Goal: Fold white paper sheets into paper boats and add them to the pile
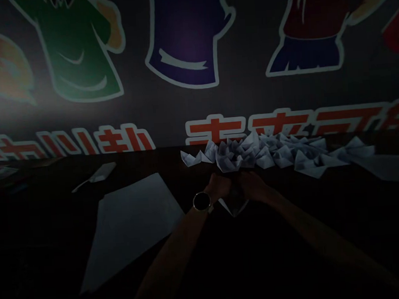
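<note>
My left hand (218, 188) and my right hand (253, 186) meet at the middle of the dark table (47, 215), pinching a folded white paper (234, 207) between them. Its pointed lower end hangs out below my fingers, and the rest is hidden by my hands. A round black-faced wristwatch (202, 201) sits on my left wrist. Just beyond my fingertips lies a long heap of folded paper boats (264, 152), close to my hands but not visibly touching them.
A large flat paper sheet (133, 229) lies left of my hands. Further back is a small white-bladed scraper (98, 173). Another sheet (388, 168) lies at the right. A wall mural (188, 36) of cartoon shirts and red characters rises behind the table.
</note>
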A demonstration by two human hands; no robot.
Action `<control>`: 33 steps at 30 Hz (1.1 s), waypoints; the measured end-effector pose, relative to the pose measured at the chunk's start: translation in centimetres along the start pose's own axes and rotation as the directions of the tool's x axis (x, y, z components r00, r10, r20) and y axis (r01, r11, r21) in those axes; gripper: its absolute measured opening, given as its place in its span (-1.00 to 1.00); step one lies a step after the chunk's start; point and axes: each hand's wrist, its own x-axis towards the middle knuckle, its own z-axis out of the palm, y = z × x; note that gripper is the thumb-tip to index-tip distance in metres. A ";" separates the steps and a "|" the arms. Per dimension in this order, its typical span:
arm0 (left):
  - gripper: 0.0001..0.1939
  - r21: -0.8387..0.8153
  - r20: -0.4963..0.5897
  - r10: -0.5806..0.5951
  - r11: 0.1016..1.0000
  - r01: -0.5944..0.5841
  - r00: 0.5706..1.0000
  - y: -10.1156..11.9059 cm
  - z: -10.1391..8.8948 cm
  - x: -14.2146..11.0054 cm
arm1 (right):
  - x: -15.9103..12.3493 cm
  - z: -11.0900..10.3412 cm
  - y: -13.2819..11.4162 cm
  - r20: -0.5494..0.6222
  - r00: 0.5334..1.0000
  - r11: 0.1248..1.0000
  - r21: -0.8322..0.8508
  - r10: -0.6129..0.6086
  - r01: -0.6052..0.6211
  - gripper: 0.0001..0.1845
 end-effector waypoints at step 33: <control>-0.84 0.375 0.125 0.129 0.912 -0.168 0.984 2.4 -0.8 -0.8 | -0.6 1.7 0.7 -0.053 0.993 0.994 -0.032 -0.102 0.100 -0.73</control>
